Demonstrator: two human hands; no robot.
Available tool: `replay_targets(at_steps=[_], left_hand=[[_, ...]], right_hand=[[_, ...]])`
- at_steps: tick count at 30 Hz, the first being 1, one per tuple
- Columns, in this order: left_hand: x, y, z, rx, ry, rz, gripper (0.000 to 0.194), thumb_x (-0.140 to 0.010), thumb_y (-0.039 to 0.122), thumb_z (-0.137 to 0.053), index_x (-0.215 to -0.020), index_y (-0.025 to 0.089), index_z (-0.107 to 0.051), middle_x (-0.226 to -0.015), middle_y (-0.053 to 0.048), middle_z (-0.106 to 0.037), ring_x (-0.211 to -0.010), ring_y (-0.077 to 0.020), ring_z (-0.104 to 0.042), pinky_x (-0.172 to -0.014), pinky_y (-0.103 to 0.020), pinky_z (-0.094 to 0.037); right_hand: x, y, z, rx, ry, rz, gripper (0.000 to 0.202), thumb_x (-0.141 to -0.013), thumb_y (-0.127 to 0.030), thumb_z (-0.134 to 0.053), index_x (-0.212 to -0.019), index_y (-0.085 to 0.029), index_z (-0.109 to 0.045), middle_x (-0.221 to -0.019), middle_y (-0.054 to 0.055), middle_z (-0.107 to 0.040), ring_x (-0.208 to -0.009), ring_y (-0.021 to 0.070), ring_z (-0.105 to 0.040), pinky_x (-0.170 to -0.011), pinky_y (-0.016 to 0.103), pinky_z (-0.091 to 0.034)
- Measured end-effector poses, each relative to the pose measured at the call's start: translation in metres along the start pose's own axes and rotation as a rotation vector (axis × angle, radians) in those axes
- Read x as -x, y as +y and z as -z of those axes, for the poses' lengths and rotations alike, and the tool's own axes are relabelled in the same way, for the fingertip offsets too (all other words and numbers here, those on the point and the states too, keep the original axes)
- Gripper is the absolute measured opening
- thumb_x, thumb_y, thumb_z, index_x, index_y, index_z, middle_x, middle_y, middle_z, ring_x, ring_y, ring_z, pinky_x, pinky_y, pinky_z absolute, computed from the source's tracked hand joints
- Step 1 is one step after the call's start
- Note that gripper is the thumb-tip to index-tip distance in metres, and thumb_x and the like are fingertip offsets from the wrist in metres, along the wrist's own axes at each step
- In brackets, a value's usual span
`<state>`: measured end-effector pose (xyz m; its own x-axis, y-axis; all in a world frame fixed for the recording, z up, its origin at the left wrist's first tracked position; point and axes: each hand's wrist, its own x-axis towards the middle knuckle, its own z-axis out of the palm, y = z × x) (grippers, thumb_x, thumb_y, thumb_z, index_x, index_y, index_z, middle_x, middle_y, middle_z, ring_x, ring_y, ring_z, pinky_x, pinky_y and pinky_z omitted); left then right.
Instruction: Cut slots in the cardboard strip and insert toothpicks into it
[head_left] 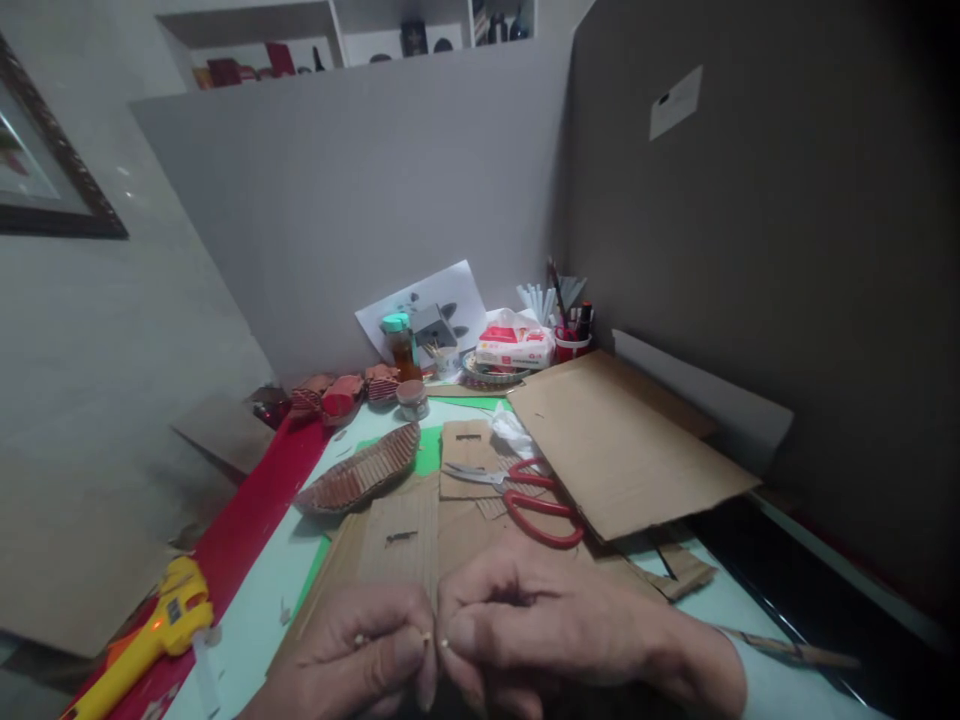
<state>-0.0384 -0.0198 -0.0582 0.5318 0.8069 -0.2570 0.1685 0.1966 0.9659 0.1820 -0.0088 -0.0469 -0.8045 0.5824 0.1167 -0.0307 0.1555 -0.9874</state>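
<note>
Fingers (409, 650) of left hand (352, 655) and right hand (540, 625) pinched narrow on corrugated cardboard strip's (401, 545) near edge.

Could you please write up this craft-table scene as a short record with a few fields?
Left hand: pinches the near edge of a ribbed brown corrugated cardboard strip.
Right hand: pinches the same edge, fingertips beside the left's.
Behind the strip: red-handled scissors, lying open.
Left of it: boat-shaped corrugated cardboard basket.
Near left: yellow glue gun.
Right: large flat brown cardboard sheet.
</note>
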Motion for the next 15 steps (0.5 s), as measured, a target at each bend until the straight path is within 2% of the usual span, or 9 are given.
replay_targets(at_steps=[1,3,6,8,10,12,14,15], left_hand=[[0.000,0.000,0.001,0.044,-0.005,0.000,0.047,-0.076,0.064,-0.071,-0.065,0.019,-0.068,-0.052,0.006,-0.038,-0.052,-0.0122,-0.032,-0.051,-0.028,-0.021],[0.000,0.001,0.001,0.132,-0.009,-0.003,0.043,-0.080,0.062,-0.068,-0.069,0.020,-0.067,-0.047,0.009,-0.030,-0.047,-0.0110,-0.023,-0.049,-0.028,-0.018],[0.001,0.005,-0.003,0.230,-0.007,-0.013,0.035,-0.087,0.054,-0.063,-0.075,0.021,-0.066,-0.047,0.011,-0.025,-0.045,-0.0104,-0.017,-0.048,-0.028,-0.017],[0.001,0.006,-0.006,0.254,-0.019,-0.025,0.033,-0.087,0.052,-0.061,-0.078,0.020,-0.066,-0.047,0.010,-0.026,-0.045,-0.0102,-0.016,-0.047,-0.028,-0.016],[0.000,0.006,-0.008,0.253,-0.029,-0.034,0.031,-0.088,0.050,-0.060,-0.080,0.020,-0.066,-0.048,0.010,-0.027,-0.045,-0.0104,-0.016,-0.047,-0.028,-0.015],[-0.001,0.003,-0.009,0.231,-0.025,-0.047,0.031,-0.089,0.050,-0.058,-0.084,0.021,-0.067,-0.048,0.010,-0.028,-0.046,-0.0108,-0.018,-0.047,-0.028,-0.016],[-0.003,-0.001,-0.009,0.191,-0.012,-0.065,0.034,-0.090,0.052,-0.057,-0.088,0.020,-0.068,-0.050,0.009,-0.031,-0.048,-0.0113,-0.021,-0.049,-0.030,-0.017],[-0.004,-0.003,-0.008,0.169,-0.008,-0.072,0.035,-0.090,0.053,-0.058,-0.089,0.019,-0.068,-0.052,0.008,-0.034,-0.049,-0.0112,-0.023,-0.050,-0.030,-0.017]], right_hand=[[0.000,0.000,0.000,0.019,0.015,-0.012,0.028,-0.093,-0.037,-0.043,-0.074,-0.018,-0.054,-0.053,-0.005,-0.047,-0.043,0.0078,-0.043,-0.041,0.015,-0.035],[0.002,-0.003,0.005,0.167,0.087,-0.009,0.029,-0.093,-0.035,-0.042,-0.070,-0.019,-0.050,-0.054,-0.005,-0.046,-0.046,0.0091,-0.044,-0.045,0.018,-0.036],[0.006,-0.007,0.021,0.538,0.230,0.036,0.028,-0.085,-0.019,-0.051,-0.061,-0.020,-0.035,-0.056,-0.005,-0.038,-0.053,0.0101,-0.037,-0.053,0.024,-0.030],[0.009,-0.007,0.034,0.766,0.312,0.045,0.030,-0.078,-0.008,-0.054,-0.060,-0.020,-0.032,-0.060,-0.005,-0.036,-0.055,0.0111,-0.031,-0.056,0.029,-0.024],[0.012,-0.006,0.045,0.939,0.453,0.049,0.024,-0.078,-0.002,-0.053,-0.064,-0.019,-0.042,-0.066,-0.001,-0.042,-0.060,0.0142,-0.032,-0.058,0.032,-0.022],[0.013,-0.004,0.048,1.045,0.598,0.087,0.018,-0.084,-0.002,-0.052,-0.076,-0.017,-0.056,-0.075,0.004,-0.049,-0.069,0.0187,-0.037,-0.062,0.033,-0.024],[0.012,-0.005,0.041,1.061,0.614,0.161,0.016,-0.093,-0.006,-0.052,-0.096,-0.015,-0.065,-0.087,0.007,-0.057,-0.079,0.0205,-0.046,-0.067,0.032,-0.034],[0.011,-0.007,0.034,1.033,0.561,0.207,0.017,-0.097,-0.009,-0.054,-0.105,-0.017,-0.066,-0.092,0.006,-0.061,-0.083,0.0189,-0.052,-0.072,0.030,-0.040]])
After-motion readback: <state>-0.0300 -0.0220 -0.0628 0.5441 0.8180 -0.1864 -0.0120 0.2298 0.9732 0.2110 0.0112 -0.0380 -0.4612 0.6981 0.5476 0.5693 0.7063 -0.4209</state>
